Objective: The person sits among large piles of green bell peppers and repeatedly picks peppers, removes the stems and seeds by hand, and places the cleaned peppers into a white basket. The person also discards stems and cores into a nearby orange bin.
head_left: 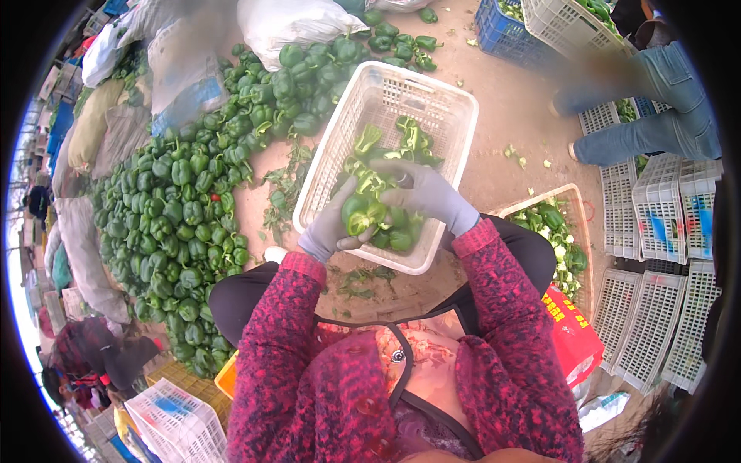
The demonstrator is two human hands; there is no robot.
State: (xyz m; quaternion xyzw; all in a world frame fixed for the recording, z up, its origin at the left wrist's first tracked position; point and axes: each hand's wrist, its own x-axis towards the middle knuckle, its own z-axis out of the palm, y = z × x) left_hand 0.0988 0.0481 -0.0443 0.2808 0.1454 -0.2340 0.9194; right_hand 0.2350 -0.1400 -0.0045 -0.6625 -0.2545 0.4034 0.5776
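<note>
A white plastic crate [385, 72] stands in front of me, with cut and whole green bell peppers in it. Above its near part, my left hand [336, 226], in a grey glove, holds a cut green bell pepper [362, 214] whose pale inside shows. My right hand [417, 188], gloved too, is just right of that pepper with its fingers bent; whether it grips anything is unclear. More cut peppers [414, 139] lie beyond my hands in the crate.
A large heap of green bell peppers [179, 214] covers the ground at left, beside sacks [289, 26]. At right are a crate of pepper scraps [584, 243], a red box [570, 335] and stacked white crates [651, 324]. A person in jeans [660, 136] stands at the upper right.
</note>
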